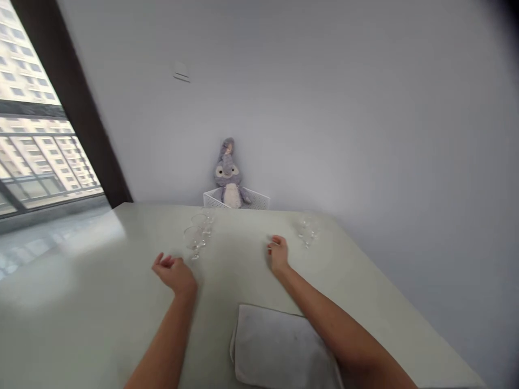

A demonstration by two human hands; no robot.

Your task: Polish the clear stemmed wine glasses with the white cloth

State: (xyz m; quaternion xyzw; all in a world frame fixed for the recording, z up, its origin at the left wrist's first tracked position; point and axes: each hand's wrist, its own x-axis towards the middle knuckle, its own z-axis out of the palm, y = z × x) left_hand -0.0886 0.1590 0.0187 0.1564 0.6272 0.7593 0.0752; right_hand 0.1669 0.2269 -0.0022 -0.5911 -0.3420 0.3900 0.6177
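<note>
My left hand [175, 274] rests on the pale table with its fingers loosely apart and nothing in it. Just beyond it, clear stemmed glasses [195, 239] stand in a row on the left. My right hand [278, 253] is over the middle of the table, its fingers curled a little and apart, holding nothing that I can see. To its right is another group of clear glasses [308, 229], faint and partly blurred. A folded grey cloth [279, 346] lies near the front, partly under my right forearm.
The pale table [235, 275] reaches back to a white mesh basket [259, 201] with a grey plush toy [228, 175] in it. Behind is a plain wall. A window with a dark frame is at the left.
</note>
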